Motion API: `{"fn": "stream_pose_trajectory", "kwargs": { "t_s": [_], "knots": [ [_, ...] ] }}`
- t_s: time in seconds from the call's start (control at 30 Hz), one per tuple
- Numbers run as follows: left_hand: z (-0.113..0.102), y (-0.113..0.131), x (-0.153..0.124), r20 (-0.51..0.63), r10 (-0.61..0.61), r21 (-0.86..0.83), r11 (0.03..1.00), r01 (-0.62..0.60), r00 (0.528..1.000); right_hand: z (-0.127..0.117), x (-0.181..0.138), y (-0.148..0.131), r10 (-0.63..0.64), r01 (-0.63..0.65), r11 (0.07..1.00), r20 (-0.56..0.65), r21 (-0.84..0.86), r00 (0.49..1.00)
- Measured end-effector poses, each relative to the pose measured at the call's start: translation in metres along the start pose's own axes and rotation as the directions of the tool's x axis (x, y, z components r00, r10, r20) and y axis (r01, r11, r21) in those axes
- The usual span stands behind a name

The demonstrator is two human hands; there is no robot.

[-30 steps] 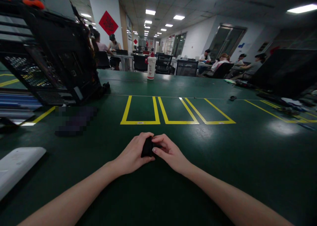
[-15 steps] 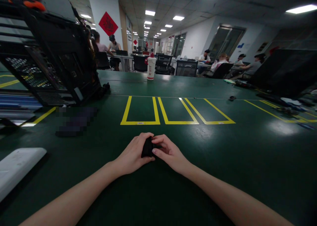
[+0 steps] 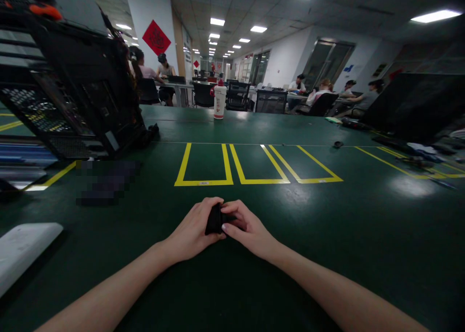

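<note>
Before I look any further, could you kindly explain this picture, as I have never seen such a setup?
There is no machine here: these are a person's bare hands, seen from a camera worn on the head, looking forward and down. The left hand grips a small black object; the right hand has its fingertips at the object's right side. Fingers hide too much to say what it is. Below spreads a green tabletop with yellow tape outlines. At the picture's left lie a smooth white slab and, beyond, a black mesh-panelled case; farther back stands a white bottle with a red lid.
</note>
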State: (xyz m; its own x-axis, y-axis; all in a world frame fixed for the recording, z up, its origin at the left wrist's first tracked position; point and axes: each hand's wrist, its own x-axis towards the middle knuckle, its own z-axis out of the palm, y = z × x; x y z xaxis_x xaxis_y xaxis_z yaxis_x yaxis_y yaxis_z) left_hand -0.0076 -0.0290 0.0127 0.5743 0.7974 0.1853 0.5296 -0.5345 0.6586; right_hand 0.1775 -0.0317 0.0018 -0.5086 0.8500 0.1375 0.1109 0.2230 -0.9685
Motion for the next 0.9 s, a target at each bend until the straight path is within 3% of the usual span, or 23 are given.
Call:
{"fn": "stream_pose_trajectory", "kwargs": {
  "t_s": [0.9],
  "knots": [
    [-0.0004,0.0013,-0.0004,-0.001,0.015,-0.004,1.000,-0.015,1.000,-0.0004,0.0019,0.0002,0.067,-0.067,0.998,-0.012,-0.012,0.998]
  ]
}}
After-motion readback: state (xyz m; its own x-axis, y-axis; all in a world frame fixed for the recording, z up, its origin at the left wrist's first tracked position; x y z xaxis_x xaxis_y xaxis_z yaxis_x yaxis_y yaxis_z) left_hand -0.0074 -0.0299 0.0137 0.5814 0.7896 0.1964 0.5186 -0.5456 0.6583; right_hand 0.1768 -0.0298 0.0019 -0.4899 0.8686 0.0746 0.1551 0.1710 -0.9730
